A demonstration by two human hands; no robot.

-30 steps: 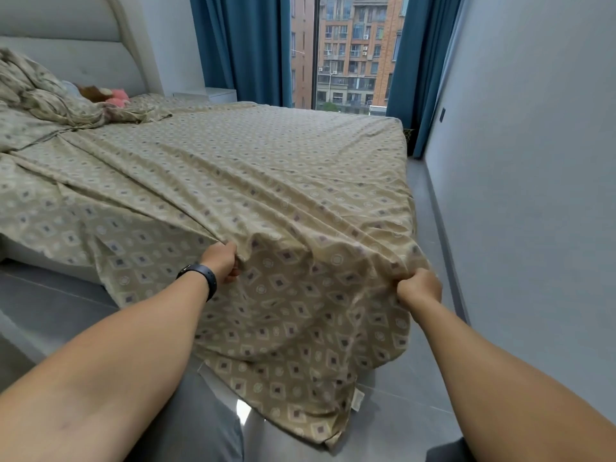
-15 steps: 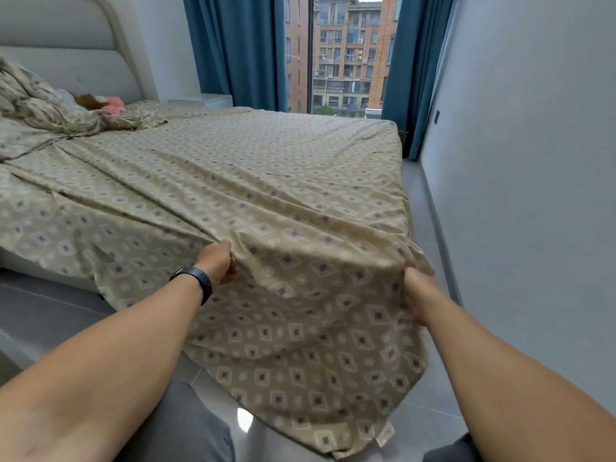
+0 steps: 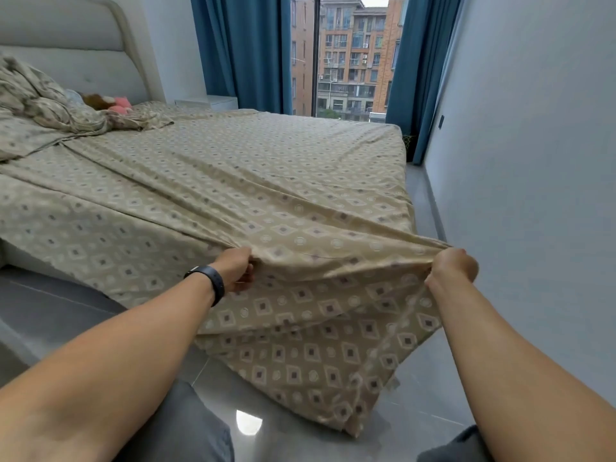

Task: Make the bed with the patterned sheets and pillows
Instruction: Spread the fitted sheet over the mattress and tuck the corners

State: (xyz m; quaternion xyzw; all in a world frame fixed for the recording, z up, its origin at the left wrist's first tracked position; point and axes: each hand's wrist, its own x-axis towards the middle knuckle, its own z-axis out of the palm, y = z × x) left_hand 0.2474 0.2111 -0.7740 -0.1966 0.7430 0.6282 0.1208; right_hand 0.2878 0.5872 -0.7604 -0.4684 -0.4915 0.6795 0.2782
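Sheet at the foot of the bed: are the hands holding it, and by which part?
Yes. Left hand and right hand each grip a bunched fold of the sheet along the bed's foot edge.

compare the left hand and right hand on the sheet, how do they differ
The left hand wears a black band at its wrist; the right hand has a bare wrist. The left hand grips the patterned sheet partway along the foot edge, the right hand grips it at the corner nearest the wall. The left hand's fingers tuck under the fold, while the right hand shows a closed fist. Both hold the sheet taut.
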